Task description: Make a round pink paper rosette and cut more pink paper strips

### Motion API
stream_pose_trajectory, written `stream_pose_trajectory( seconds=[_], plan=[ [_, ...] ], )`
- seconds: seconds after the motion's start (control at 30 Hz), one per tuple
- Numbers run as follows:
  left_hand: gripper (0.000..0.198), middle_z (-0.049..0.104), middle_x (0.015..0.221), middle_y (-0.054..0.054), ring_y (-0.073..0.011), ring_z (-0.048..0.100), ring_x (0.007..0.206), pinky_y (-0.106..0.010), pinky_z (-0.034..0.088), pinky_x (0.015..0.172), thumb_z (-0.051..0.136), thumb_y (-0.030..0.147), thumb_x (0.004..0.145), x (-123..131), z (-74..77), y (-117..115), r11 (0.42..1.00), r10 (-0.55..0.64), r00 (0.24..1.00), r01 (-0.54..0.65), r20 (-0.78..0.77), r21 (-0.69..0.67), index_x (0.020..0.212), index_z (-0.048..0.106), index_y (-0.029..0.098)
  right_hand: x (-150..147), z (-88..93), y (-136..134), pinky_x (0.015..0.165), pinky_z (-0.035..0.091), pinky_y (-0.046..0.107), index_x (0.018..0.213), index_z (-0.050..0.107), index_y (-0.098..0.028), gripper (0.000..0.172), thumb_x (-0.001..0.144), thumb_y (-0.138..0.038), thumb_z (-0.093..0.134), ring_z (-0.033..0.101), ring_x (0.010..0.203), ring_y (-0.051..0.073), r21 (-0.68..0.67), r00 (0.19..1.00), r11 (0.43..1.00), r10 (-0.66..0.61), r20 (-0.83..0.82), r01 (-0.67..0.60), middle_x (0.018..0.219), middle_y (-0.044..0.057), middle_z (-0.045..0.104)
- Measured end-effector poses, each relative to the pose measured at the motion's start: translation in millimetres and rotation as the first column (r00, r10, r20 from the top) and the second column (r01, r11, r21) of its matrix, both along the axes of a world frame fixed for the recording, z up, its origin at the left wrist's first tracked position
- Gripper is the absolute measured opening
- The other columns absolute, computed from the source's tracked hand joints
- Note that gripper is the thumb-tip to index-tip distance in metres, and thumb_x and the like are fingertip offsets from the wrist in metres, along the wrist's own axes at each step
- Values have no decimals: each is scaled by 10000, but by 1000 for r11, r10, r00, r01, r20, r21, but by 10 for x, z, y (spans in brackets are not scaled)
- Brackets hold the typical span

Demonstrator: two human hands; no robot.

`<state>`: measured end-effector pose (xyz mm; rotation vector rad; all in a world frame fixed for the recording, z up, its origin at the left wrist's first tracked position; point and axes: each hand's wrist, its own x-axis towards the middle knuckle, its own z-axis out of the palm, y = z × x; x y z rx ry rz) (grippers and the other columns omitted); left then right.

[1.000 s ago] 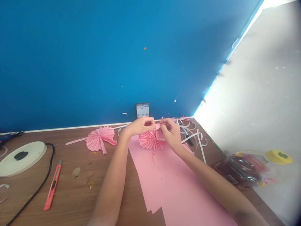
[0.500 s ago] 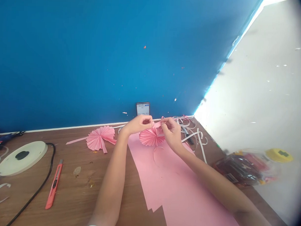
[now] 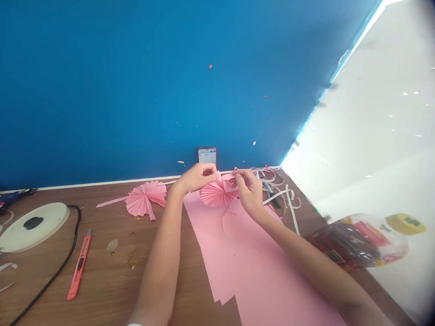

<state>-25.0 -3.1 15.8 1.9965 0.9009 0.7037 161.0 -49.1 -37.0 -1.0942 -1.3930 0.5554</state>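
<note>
A pleated pink paper fan [image 3: 218, 194] hangs between my two hands over the far end of a large pink paper sheet [image 3: 245, 268]. My left hand [image 3: 200, 175] pinches the fan's upper left edge between thumb and fingers. On the other side, my right hand [image 3: 248, 185] is closed on a pink paper strip [image 3: 229, 177] at the fan's upper right. The exact spot where strip and fan meet is too small to make out. To the left lies another pleated pink fan [image 3: 145, 198] with strips sticking out from it.
A red box cutter [image 3: 79, 267], a round cream disc [image 3: 33, 228] and a black cable [image 3: 62, 267] lie at left. Behind my hands a phone [image 3: 207, 155] leans on the blue wall. White paper strips [image 3: 290, 208] and a plastic-wrapped package [image 3: 357, 241] are at right.
My left hand has shifted slightly left and up, tilting the fan a little. The pink strip near my right hand now looks more curved. The right hand has hardly moved.
</note>
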Motion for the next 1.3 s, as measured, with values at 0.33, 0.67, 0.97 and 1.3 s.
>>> stream_pose_trajectory(
  seconds=[0.33,0.67,0.97,1.3],
  plan=[
    [263,473,678,16,-95,404,604,-220,330,576,515,390,831,-55,-25,38,998,39,999,-38,-22,43,702,492,162,6,-22,5,670,476,293,904,619,-214,215,894,-314,429,628,724,174,7,1000,1000,-15,-1,15,792,22,645],
    [248,478,702,13,-112,442,673,-229,350,622,508,378,835,-102,-25,48,999,20,1000,-21,13,38,714,491,163,17,-6,-17,690,470,302,939,602,-212,242,794,-168,413,630,735,179,6,999,999,-31,10,31,784,17,674],
    [252,459,695,19,-109,422,665,-236,334,627,504,378,836,-119,-30,60,999,20,1000,-20,23,31,707,481,162,36,-21,19,645,445,279,912,605,-210,248,751,-141,430,617,725,167,23,991,993,-113,65,112,816,12,680],
    [233,443,679,24,-103,395,641,-237,309,612,498,356,837,-147,-32,62,999,26,999,-27,33,42,707,474,164,44,-12,11,639,445,277,916,598,-207,247,753,-151,422,603,707,164,23,990,991,-130,61,129,799,9,672]
  ],
)
